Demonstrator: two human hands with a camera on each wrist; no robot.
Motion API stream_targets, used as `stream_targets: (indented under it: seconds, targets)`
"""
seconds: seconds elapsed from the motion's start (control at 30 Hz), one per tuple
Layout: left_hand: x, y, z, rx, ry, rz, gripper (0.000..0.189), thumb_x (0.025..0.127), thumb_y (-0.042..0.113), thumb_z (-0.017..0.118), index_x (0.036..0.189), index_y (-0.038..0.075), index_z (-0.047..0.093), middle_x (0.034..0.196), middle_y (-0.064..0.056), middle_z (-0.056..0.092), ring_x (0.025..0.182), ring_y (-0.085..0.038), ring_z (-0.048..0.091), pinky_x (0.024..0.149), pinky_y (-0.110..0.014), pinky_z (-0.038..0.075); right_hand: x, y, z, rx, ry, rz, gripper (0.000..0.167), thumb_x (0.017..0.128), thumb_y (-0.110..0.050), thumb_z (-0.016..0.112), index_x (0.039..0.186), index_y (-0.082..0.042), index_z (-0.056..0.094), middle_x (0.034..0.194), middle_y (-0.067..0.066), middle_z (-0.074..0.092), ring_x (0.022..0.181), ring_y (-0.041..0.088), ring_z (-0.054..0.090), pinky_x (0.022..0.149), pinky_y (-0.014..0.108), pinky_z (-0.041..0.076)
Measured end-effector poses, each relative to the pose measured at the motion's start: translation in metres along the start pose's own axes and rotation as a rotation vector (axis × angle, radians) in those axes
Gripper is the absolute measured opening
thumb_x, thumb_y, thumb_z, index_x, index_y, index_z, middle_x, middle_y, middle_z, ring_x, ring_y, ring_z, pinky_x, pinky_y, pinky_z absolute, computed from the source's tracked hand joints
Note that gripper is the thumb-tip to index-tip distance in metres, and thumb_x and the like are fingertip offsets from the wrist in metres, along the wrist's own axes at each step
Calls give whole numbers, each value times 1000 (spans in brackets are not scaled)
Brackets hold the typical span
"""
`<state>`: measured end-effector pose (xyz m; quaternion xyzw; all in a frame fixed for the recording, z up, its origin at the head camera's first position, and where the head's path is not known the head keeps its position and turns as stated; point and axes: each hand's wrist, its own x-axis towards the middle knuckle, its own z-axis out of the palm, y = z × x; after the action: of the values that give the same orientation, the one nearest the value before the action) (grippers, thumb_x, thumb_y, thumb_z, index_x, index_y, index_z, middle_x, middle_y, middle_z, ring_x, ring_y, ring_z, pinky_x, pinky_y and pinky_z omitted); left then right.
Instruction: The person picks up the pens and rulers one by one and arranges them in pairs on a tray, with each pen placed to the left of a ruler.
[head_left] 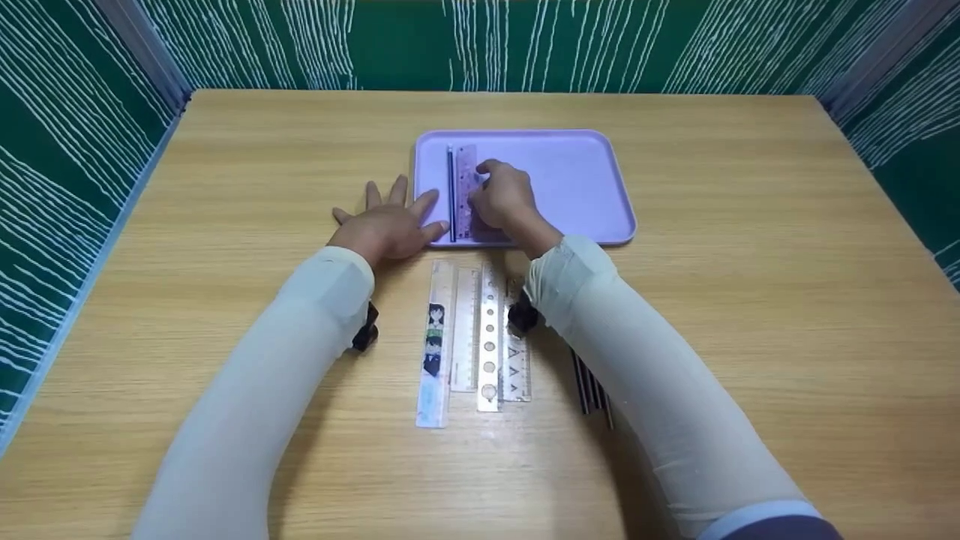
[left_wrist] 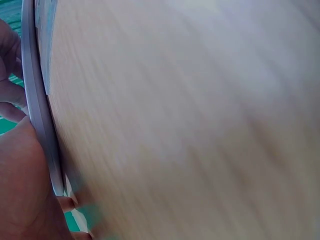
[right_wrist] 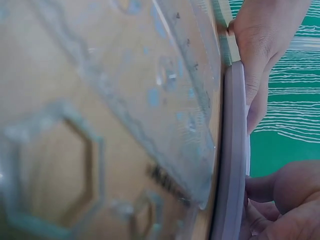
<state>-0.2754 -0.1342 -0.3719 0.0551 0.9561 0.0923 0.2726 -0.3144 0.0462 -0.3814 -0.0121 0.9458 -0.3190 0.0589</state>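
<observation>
A purple ruler [head_left: 466, 187] lies flat in a light purple tray [head_left: 570, 187], alongside a dark pencil [head_left: 451, 195]. My right hand [head_left: 506, 196] is over the tray, its thumb at the ruler's right edge and its index finger stretched toward the upper part; the other fingers are curled under and partly hidden. My left hand [head_left: 386, 229] rests with spread fingers at the tray's left rim, thumb and index finger over it. In the right wrist view, the right hand [right_wrist: 290, 205] shows beyond the tray's side. The left wrist view catches part of the left hand [left_wrist: 22, 180].
In front of the tray several clear rulers lie side by side, including one with a cartoon print [head_left: 433, 345] and one with round holes [head_left: 489, 337]. Several dark pencils [head_left: 589, 386] lie partly under my right forearm. A green, white-streaked screen [head_left: 405, 45] borders the wooden table [head_left: 750, 225].
</observation>
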Motion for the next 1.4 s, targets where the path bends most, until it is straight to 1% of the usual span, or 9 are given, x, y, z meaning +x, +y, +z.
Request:
stream_targets:
  seconds: [0.27, 0.43, 0.67, 0.77, 0.93, 1.03, 1.1, 1.27, 1.4]
  targets:
    - [-1, -1, 0, -1, 0, 0, 72, 99, 76, 24, 159, 52, -7, 170, -3, -25, 152, -48, -26, 103, -89, -8, 2, 0, 0, -1, -10, 11, 52, 93, -9, 62, 145, -11, 56, 126, 13, 69, 116, 25, 61, 106, 35, 50]
    - [0, -2, 0, 2, 8, 5, 72, 99, 76, 24, 159, 51, -7, 170, -4, -24, 152, -48, -25, 103, -89, -8, 2, 0, 0, 10, -16, 23, 51, 95, -13, 67, 144, -12, 57, 123, 12, 70, 114, 24, 62, 102, 35, 52]
    - [1, -2, 2, 10, 11, 5, 72, 99, 75, 25, 159, 51, -6, 171, -5, -23, 152, -48, -24, 104, -89, -6, 1, 1, 0, -8, -33, 23, 50, 94, -19, 73, 142, -13, 60, 122, 13, 70, 113, 26, 62, 103, 36, 52]
    - [1, -1, 2, 16, 15, 5, 72, 100, 74, 25, 160, 50, -5, 171, -5, -22, 153, -48, -23, 104, -89, -5, 0, 3, -3, 31, -37, 18, 46, 94, -19, 71, 139, -11, 62, 120, 13, 71, 111, 25, 63, 101, 36, 52]
    - [1, 0, 2, 32, 19, 9, 72, 100, 73, 25, 161, 48, -5, 171, -6, -21, 153, -49, -22, 104, -90, -3, 0, 6, -10, 196, -81, 72, 39, 99, -21, 65, 137, -11, 64, 115, 10, 71, 99, 18, 63, 88, 30, 55]
    - [1, 2, 1, 29, 24, 10, 72, 100, 73, 25, 161, 48, -4, 171, -6, -21, 153, -49, -22, 104, -90, -3, -1, 9, -14, 348, -140, 113, 37, 103, -20, 61, 138, -9, 61, 107, 10, 71, 86, 14, 65, 75, 27, 58]
    - [1, 1, 1, 25, 25, 9, 72, 100, 74, 25, 161, 48, -4, 171, -5, -22, 153, -49, -22, 104, -90, -4, -1, 12, -16, 464, -183, 135, 37, 104, -18, 58, 140, -6, 58, 102, 11, 71, 79, 15, 67, 70, 29, 62]
    - [0, 0, 1, 4, 25, 5, 73, 99, 75, 26, 160, 50, -4, 171, -4, -22, 153, -49, -23, 104, -89, -6, -5, 19, -23, 634, -253, 152, 39, 106, -14, 54, 143, -3, 50, 101, 14, 66, 80, 19, 66, 74, 35, 65]
    - [-1, 0, 2, -2, 19, 8, 73, 99, 76, 26, 160, 50, -5, 171, -4, -23, 153, -48, -23, 104, -89, -7, -9, 25, -30, 678, -281, 179, 39, 107, -16, 52, 145, -6, 50, 107, 15, 65, 85, 21, 68, 78, 37, 65]
